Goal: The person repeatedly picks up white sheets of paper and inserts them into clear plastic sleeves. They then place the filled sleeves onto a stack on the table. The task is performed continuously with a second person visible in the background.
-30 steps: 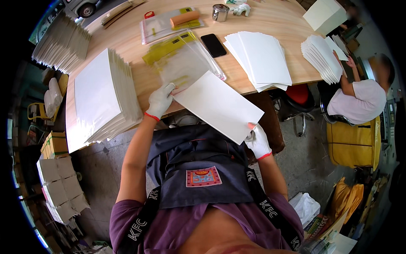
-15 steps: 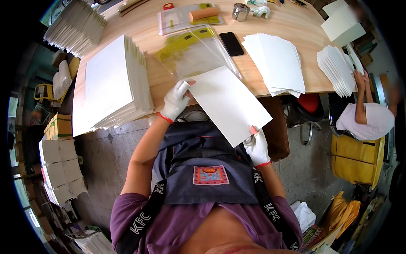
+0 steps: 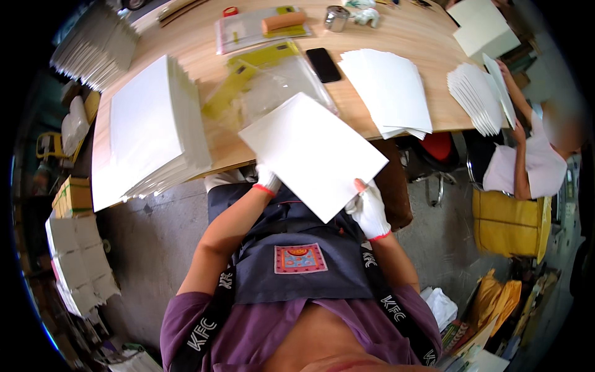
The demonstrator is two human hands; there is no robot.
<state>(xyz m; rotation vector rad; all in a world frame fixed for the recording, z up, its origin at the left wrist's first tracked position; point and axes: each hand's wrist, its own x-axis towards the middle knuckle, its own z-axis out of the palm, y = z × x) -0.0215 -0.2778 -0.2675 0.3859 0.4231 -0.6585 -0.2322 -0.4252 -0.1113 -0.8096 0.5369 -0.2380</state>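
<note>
A tall stack of white sheets sits at the table's left end, clear plastic sleeves and a black phone mid-table. Both gloved hands grip one white sheet over the table's near edge: left hand beneath, right hand at its near corner.

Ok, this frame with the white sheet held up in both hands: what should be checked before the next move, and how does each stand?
1. Left hand grips the sheet: cannot tell, mostly hidden behind it.
2. Right hand on its lower edge: ok.
3. Sheet flat, uncreased: ok.
4. Sheet off the table: ok, held above its near edge.
5. Plastic sleeve reachable: ok, just beyond the sheet.
6. Phone out of the way: ok, beside the sleeve.
</note>
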